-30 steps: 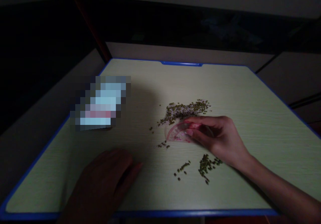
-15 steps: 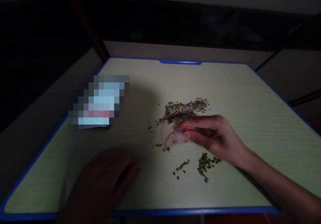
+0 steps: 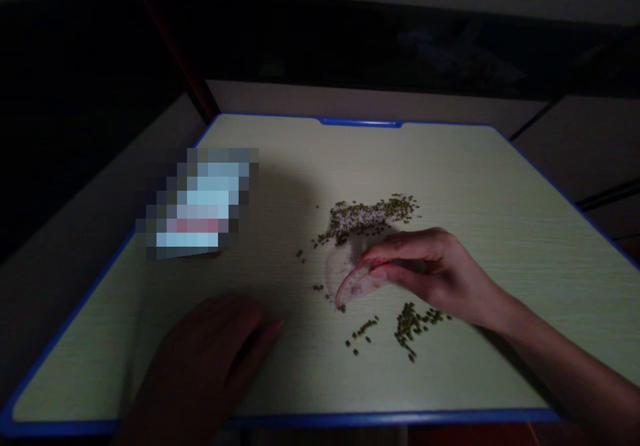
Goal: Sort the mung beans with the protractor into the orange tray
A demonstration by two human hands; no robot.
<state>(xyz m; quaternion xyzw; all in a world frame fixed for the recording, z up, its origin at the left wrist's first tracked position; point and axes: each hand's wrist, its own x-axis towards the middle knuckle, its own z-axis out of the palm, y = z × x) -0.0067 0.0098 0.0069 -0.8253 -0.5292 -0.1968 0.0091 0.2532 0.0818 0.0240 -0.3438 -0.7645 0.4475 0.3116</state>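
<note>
My right hand (image 3: 440, 273) pinches a small clear pink plastic piece (image 3: 356, 283), its edge resting on the table amid loose green beans. A long heap of green beans mixed with pale grains (image 3: 367, 214) lies just beyond the hand. A smaller bean pile (image 3: 413, 323) and a few stray beans (image 3: 363, 334) lie nearer to me. My left hand (image 3: 210, 359) rests flat on the table at the lower left, in shadow, fingers stretched out, holding nothing.
The pale green table (image 3: 500, 186) has a blue rim all round. A blurred light-blue object (image 3: 197, 205) lies at the left side. Dark surroundings beyond the far edge; a reddish bar (image 3: 170, 39) slants at the upper left.
My right hand has tilted and drawn the pink piece toward me and slightly right, sweeping past a few stray beans. The left hand has stayed put.
</note>
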